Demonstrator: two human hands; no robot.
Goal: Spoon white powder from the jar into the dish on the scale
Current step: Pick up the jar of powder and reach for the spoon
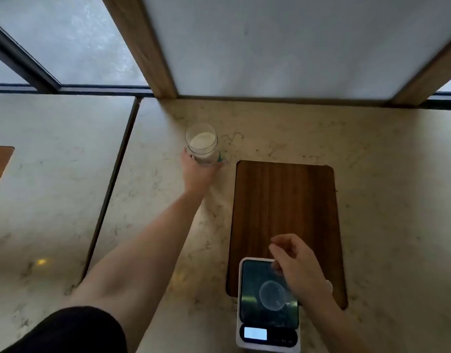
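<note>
A clear glass jar [202,144] with white powder in it stands open on the far part of the counter. My left hand [197,171] reaches out and grips its lower part. Near me, a clear round dish [272,295] sits on the dark platform of a white kitchen scale [268,337] whose display is lit. My right hand [297,268] hovers over the scale's far right corner, just beyond the dish. Its fingers are pinched shut as on a thin spoon. Only a small white end [329,286] shows by the wrist, and the spoon's bowl is hidden.
The scale rests partly on a dark wooden board [285,200] lying on the pale marble counter [387,200]. A dark seam [112,184] splits the counter on the left. A wood-framed white panel [295,47] rises at the counter's back edge.
</note>
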